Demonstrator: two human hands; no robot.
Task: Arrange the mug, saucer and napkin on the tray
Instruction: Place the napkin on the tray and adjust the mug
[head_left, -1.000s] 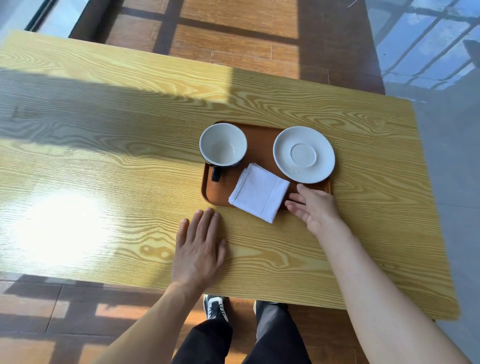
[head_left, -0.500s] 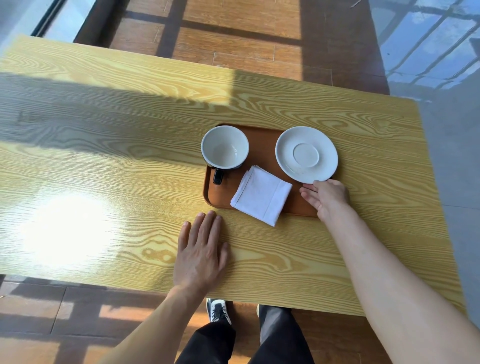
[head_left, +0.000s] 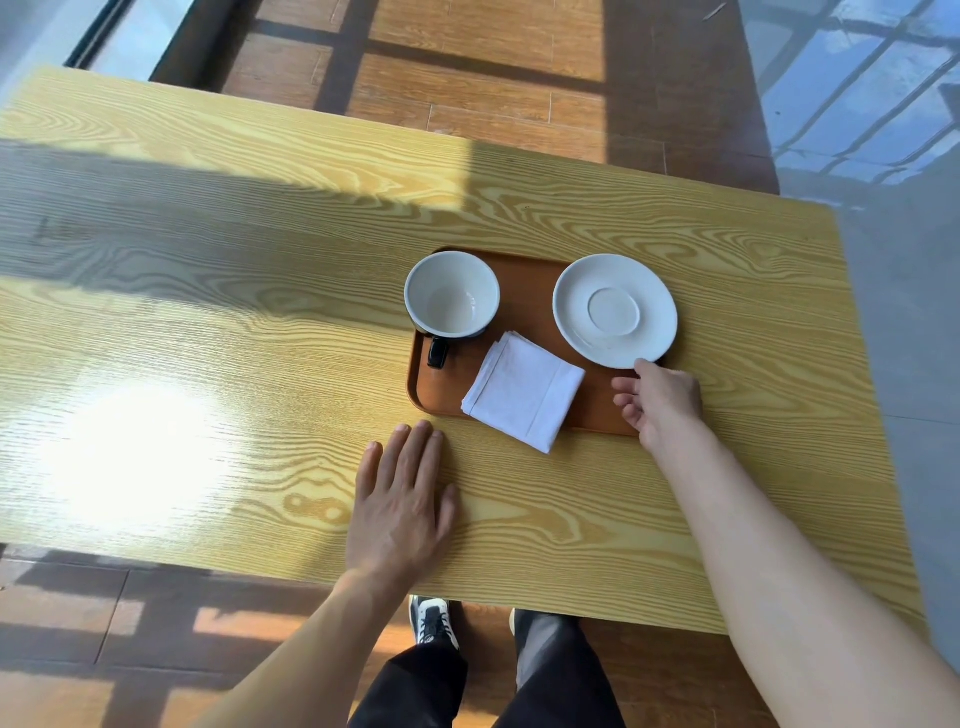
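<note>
1 mug (head_left: 452, 293), 1 saucer (head_left: 615, 310), 1 napkin (head_left: 523, 396), 1 tray (head_left: 524, 291), 2 hands.

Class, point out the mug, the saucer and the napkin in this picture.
mug (head_left: 451, 299), head view, on its pale inner wall.
saucer (head_left: 614, 310), head view, on its centre well.
napkin (head_left: 524, 394), head view, on its folded top face.

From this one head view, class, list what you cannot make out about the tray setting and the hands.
- Tray: its right end and corners are hidden under the saucer and the right hand.
- Mug: the outside wall is barely seen from above; only the dark handle shows.
- Right hand: whether its thumb actually touches the saucer rim, or grips anything, cannot be told.
- Left hand: its palm is hidden, flat on the table.
- Napkin: the fold count is too small to tell.
</note>
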